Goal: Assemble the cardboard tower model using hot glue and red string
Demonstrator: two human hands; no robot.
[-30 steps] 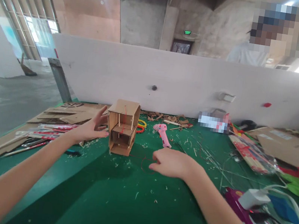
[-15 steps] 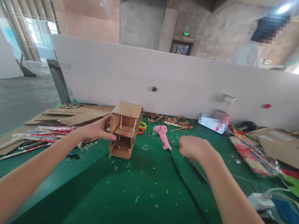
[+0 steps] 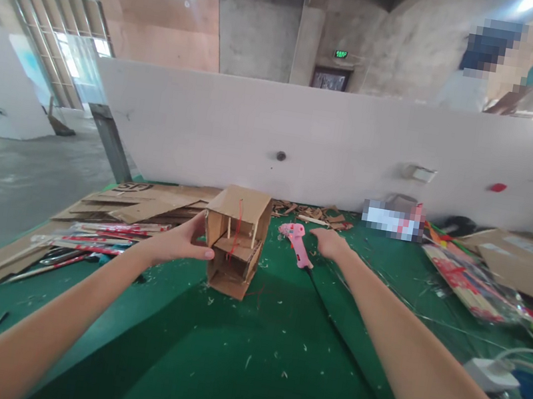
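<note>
A small two-level cardboard house (image 3: 245,204) with thin wooden posts stands on the green table, turned at an angle. Red thread (image 3: 237,228) hangs down its open front. My left hand (image 3: 189,241) grips its left side, thumb in front and fingers behind. My right hand (image 3: 331,244) is closed just right of a pink hot glue gun (image 3: 298,245), apart from it. Its fingers are curled and mostly hidden, so anything in them cannot be made out. The glue gun lies on its side, its black cord (image 3: 340,338) running towards me.
Flat cardboard sheets (image 3: 150,198) and plastic-wrapped sticks (image 3: 114,229) lie at left. Cardboard scraps (image 3: 329,217) line the back below a white partition (image 3: 207,129). Packaged items (image 3: 470,286) and a white power plug (image 3: 492,373) are at right. A person (image 3: 459,88) is beyond the partition.
The house has moved slightly right and towards me and has turned. My left hand stays on it. My right hand has shifted up and left, closer to the glue gun. The view has shifted slightly.
</note>
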